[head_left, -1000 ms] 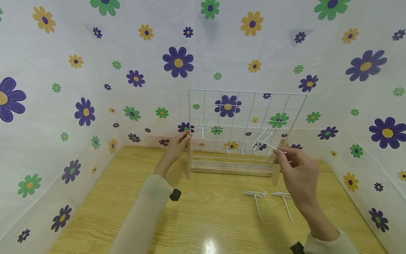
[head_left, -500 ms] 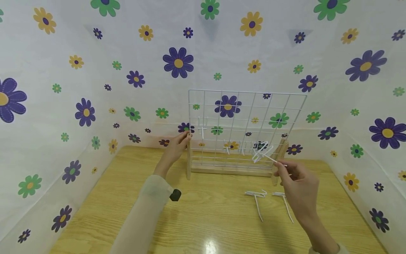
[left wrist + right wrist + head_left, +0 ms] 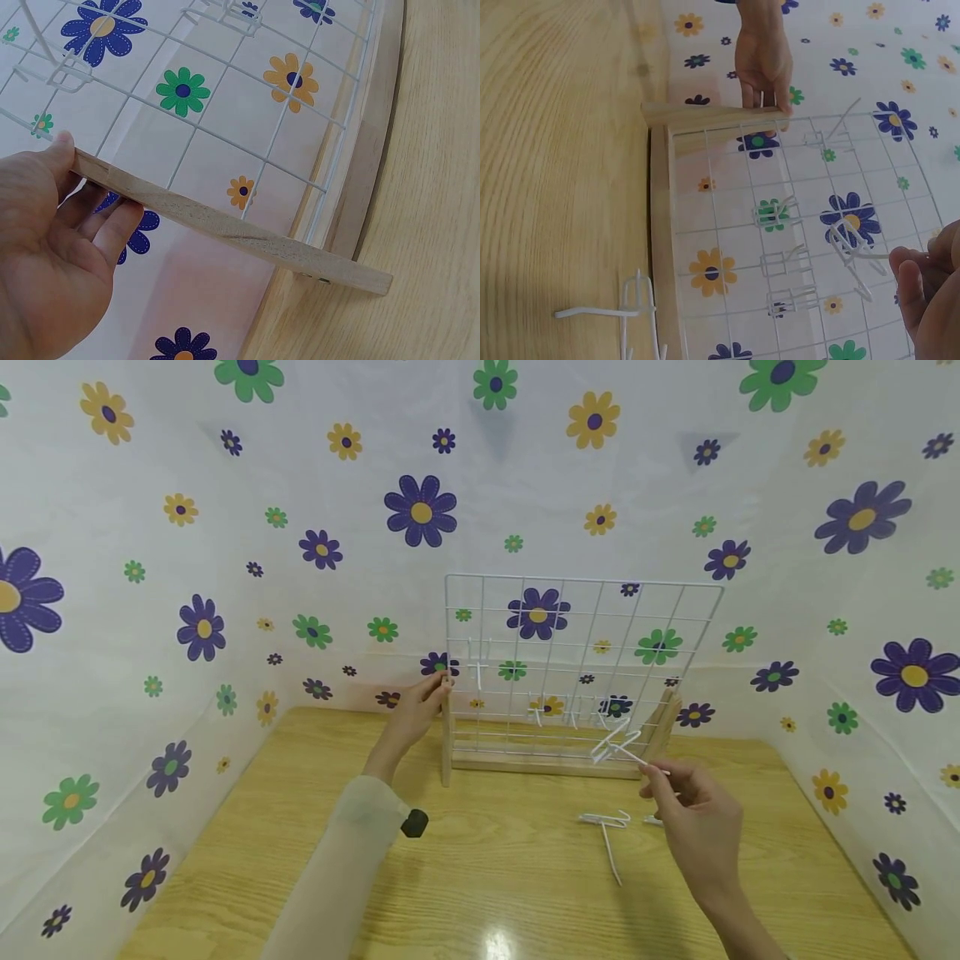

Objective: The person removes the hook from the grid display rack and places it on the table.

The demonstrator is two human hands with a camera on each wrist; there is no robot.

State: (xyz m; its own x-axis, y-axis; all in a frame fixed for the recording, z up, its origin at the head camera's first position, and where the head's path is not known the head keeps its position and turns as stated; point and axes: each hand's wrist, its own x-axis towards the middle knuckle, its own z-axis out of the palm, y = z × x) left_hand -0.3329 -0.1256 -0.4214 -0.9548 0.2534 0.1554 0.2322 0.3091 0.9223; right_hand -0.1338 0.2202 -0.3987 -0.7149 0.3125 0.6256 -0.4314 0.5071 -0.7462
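Observation:
My left hand (image 3: 412, 710) grips the upper end of the stand's left wooden post (image 3: 240, 232), thumb on one side and fingers on the other. That post carries a white wire grid panel (image 3: 585, 581). Between thumb and fingertips, my right hand (image 3: 701, 835) pinches the prong of a white wire display hook (image 3: 617, 748). This hook is in front of the panel's lower right part; contact with the wires is unclear. One hook (image 3: 479, 670) hangs on the panel's upper left, and three more, including a middle one (image 3: 786, 260), hang in a lower row.
On the wood-grain table (image 3: 465, 877) in front of the stand lies a loose hook (image 3: 611, 843). Another hook (image 3: 654, 820) is mostly hidden by my right hand. A flower-printed sheet (image 3: 300, 468) encloses the back and sides. A wooden base bar (image 3: 540, 765) runs below the panel.
My right hand has lowered the pinched hook from mid-panel toward the panel's bottom right. It now covers most of the right loose hook. My left hand stays on the post.

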